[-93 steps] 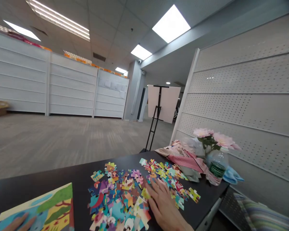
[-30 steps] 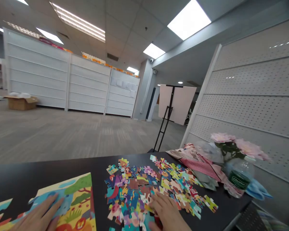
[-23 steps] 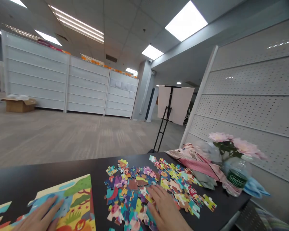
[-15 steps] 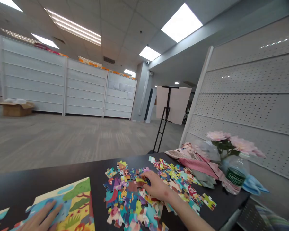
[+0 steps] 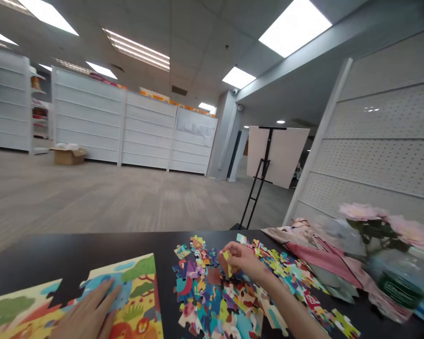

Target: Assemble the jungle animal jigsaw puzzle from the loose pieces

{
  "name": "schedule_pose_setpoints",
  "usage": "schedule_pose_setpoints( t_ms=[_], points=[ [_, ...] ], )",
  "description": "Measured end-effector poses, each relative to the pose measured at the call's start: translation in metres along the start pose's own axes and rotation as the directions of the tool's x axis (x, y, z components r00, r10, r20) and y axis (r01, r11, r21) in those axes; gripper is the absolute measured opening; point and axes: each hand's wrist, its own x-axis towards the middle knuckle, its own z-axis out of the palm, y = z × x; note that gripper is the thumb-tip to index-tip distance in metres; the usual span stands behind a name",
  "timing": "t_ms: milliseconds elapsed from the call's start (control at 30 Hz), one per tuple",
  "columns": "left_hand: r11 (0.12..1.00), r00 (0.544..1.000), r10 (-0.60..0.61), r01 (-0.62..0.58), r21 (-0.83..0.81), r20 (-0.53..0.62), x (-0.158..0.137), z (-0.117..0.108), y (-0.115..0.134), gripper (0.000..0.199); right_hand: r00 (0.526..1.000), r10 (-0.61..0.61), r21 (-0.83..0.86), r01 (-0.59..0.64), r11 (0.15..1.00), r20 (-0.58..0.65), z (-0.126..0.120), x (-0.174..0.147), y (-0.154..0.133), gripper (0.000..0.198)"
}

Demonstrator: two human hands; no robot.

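My left hand (image 5: 88,310) rests with fingers stretched out on a partly joined jigsaw puzzle (image 5: 137,287) with green trees and animals on yellow ground. A gap with dark table showing cuts into the puzzle's top side, left of my fingers. Over the heap of loose puzzle pieces (image 5: 212,301), my right hand (image 5: 243,259) pinches one yellow and brown puzzle piece (image 5: 226,263), tilted up on edge. The heap lies right of the joined puzzle, mostly picture side up, and runs under my right forearm.
On the dark table (image 5: 74,249), a pink patterned cloth (image 5: 314,249) lies beyond the pieces. A green-labelled plastic bottle (image 5: 399,287) and pink flowers (image 5: 378,221) stand at the right. A black easel (image 5: 259,183) and a pegboard panel (image 5: 381,150) rise behind.
The view has swung left, bringing more of the joined puzzle into sight. My right hand has raised the yellow and brown puzzle piece off the heap. My left hand stays on the puzzle.
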Motion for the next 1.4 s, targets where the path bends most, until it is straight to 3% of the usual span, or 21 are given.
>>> schedule_pose_setpoints(
  t_ms=[100, 200, 400, 467, 667, 867, 967, 1067, 1167, 1233, 1333, 1400],
  points=[
    [0.991, 0.981, -0.129, 0.132, -0.009, 0.144, 0.015, -0.041, 0.025, 0.045, 0.999, -0.016, 0.110, 0.013, 0.994, 0.027, 0.015, 0.011, -0.008, 0.033],
    [0.963, 0.908, -0.233, 0.266, -0.049, 0.348, 0.033, -0.081, 0.048, 0.048, 0.996, -0.064, 0.194, 0.052, 0.980, 0.057, 0.031, 0.017, -0.015, 0.040],
    [0.953, 0.884, -0.279, 0.302, -0.001, 0.374, 0.051, -0.117, 0.070, 0.034, 0.983, -0.141, 0.309, 0.098, 0.946, 0.120, 0.074, 0.005, -0.042, 0.053],
    [0.956, 0.887, -0.273, 0.294, 0.000, 0.372, 0.053, -0.122, 0.072, 0.030, 0.972, -0.180, 0.311, 0.127, 0.942, 0.150, 0.090, -0.004, -0.055, 0.046],
    [0.954, 0.881, -0.267, 0.298, -0.020, 0.392, 0.056, -0.127, 0.073, 0.026, 0.972, -0.080, 0.340, 0.000, 0.940, 0.219, 0.129, -0.020, -0.068, 0.054],
    [0.955, 0.869, -0.249, 0.293, -0.039, 0.428, 0.054, -0.126, 0.069, 0.032, 0.988, -0.025, 0.284, -0.020, 0.959, 0.154, 0.131, -0.028, -0.059, 0.062],
    [0.963, 0.857, -0.229, 0.270, -0.023, 0.461, 0.052, -0.120, 0.064, 0.035, 0.992, -0.041, 0.161, 0.021, 0.987, 0.118, 0.121, -0.027, -0.059, 0.053],
    [0.967, 0.852, -0.222, 0.255, -0.005, 0.474, 0.048, -0.112, 0.057, 0.041, 0.998, -0.066, -0.039, 0.067, 0.997, 0.023, 0.095, -0.018, -0.056, 0.032],
    [0.974, 0.879, -0.204, 0.227, -0.001, 0.431, 0.041, -0.100, 0.050, 0.046, 0.993, -0.069, -0.282, 0.038, 0.959, -0.099, 0.064, -0.011, -0.049, 0.017],
    [0.979, 0.915, -0.184, 0.203, -0.015, 0.360, 0.034, -0.090, 0.043, 0.046, 0.989, -0.063, -0.403, 0.004, 0.915, -0.133, 0.051, -0.012, -0.048, 0.021],
    [0.985, 0.963, -0.149, 0.164, -0.049, 0.225, 0.023, -0.073, 0.031, 0.044, 0.996, -0.082, -0.483, 0.055, 0.874, -0.036, 0.046, -0.022, -0.054, 0.028],
    [0.990, 0.981, -0.116, 0.126, -0.061, 0.153, 0.016, -0.063, 0.024, 0.041, 0.988, -0.062, -0.483, 0.125, 0.867, 0.144, 0.047, -0.030, -0.062, 0.044]
  ],
)
